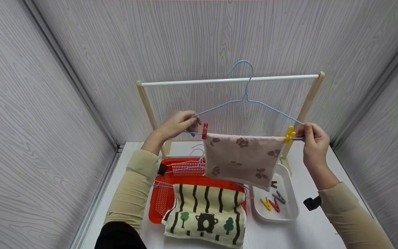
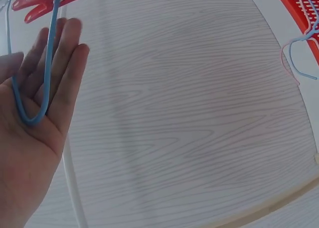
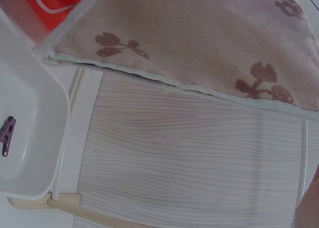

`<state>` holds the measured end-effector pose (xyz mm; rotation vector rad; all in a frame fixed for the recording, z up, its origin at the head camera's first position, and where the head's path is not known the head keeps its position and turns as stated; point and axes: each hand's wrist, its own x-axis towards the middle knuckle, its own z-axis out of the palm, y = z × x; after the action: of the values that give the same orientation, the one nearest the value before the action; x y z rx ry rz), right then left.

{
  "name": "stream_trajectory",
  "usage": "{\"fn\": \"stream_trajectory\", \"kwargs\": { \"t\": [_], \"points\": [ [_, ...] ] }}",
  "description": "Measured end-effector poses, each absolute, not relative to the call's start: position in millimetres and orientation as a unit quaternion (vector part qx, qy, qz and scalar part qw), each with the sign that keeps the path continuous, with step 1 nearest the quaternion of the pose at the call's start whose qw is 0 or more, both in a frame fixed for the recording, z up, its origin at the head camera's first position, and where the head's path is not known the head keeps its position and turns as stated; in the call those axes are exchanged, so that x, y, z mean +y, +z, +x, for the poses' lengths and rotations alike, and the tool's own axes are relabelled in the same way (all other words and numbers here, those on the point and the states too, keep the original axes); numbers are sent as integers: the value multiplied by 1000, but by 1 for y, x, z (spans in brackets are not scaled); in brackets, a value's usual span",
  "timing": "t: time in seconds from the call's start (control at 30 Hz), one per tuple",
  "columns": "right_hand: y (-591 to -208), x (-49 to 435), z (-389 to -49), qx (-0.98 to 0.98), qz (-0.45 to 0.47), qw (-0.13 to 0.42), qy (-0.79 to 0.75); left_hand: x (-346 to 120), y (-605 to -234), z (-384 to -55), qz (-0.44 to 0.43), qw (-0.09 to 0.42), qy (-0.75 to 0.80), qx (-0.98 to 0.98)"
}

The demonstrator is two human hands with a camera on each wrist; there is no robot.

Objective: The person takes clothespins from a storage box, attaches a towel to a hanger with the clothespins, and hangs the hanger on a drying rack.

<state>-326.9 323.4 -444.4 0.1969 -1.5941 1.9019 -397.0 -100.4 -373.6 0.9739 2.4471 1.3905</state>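
Note:
A blue wire clothes hanger (image 1: 273, 110) is held up by its two ends. My left hand (image 1: 180, 124) holds the left end; in the left wrist view the bent wire lies across the palm, fingers fairly straight. At the other end, my right hand (image 1: 314, 143) pinches the corner with the thumb on top. A pink towel (image 1: 244, 159) with brown flowers hangs from the lower bar, fastened by a red clothespin (image 1: 205, 130) on the left and a yellow clothespin (image 1: 289, 135) on the right. The hanger's hook overlaps the rack's white rod (image 1: 199, 81) in the head view.
Behind stands the drying rack with wooden legs (image 1: 147, 107). A red basket (image 1: 159, 207) below holds more hangers (image 1: 185, 169), with a cream striped towel (image 1: 212, 199) draped over its front. To its right, a white tray (image 1: 259, 212) holds several clothespins (image 1: 274, 204).

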Motion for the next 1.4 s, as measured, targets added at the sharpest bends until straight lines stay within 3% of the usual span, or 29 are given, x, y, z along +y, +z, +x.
{"fn": "stream_trajectory", "kwargs": {
  "t": [0.27, 0.5, 0.73, 1.07, 1.4],
  "points": [
    [-438, 328, -340, -607, 70, 366, 702, -86, -372, -417, 313, 10, 483, 818],
    [-434, 333, -358, -647, 70, 413, 637, -73, -378, -436, 237, -105, 357, 897],
    [-436, 330, -369, -667, 77, 453, 586, -57, -384, -452, 180, -175, 305, 919],
    [-439, 323, -393, -640, 61, 490, 588, -41, -393, -466, 120, -230, 292, 920],
    [-445, 304, -384, -684, 57, 468, 557, -46, -420, -472, 82, -210, 288, 931]
  ]
}}
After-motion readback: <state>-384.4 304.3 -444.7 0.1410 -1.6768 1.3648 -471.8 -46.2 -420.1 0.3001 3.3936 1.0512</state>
